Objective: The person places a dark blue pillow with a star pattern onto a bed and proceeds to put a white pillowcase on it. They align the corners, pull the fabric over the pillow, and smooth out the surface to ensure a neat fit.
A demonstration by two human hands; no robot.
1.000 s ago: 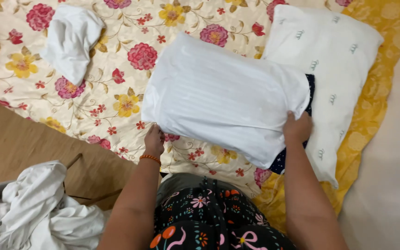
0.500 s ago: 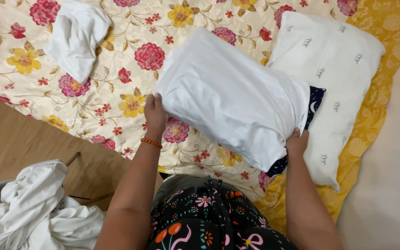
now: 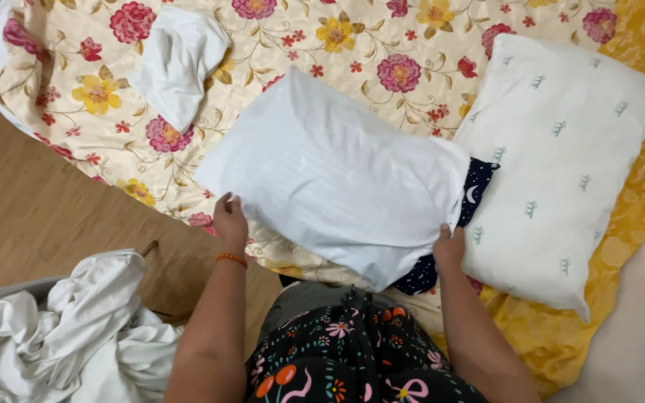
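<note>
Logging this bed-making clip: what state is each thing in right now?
White-cased pillow: tilted, held at both near edges; dark inner fabric showing at its right end.
Left hand: gripping it.
Right hand: gripping it.
Patterned pillow: lying flat.
Loose white cloth: crumpled.
White laundry pile: heaped.

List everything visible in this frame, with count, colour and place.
white-cased pillow: 1, white, held over the bed's near edge
dark pillow end: 1, navy, poking out of the case's right end
patterned pillow: 1, white with small green marks, right side of bed
floral bedspread: 1, cream with red and yellow flowers, across the bed
yellow sheet: 1, yellow, right edge
crumpled cloth: 1, white, upper left
laundry heap: 1, white, lower left
wooden floor: tan, left
bangle: 1, orange, left wrist
left hand: on the case's left edge
right hand: at the case's right end
</note>
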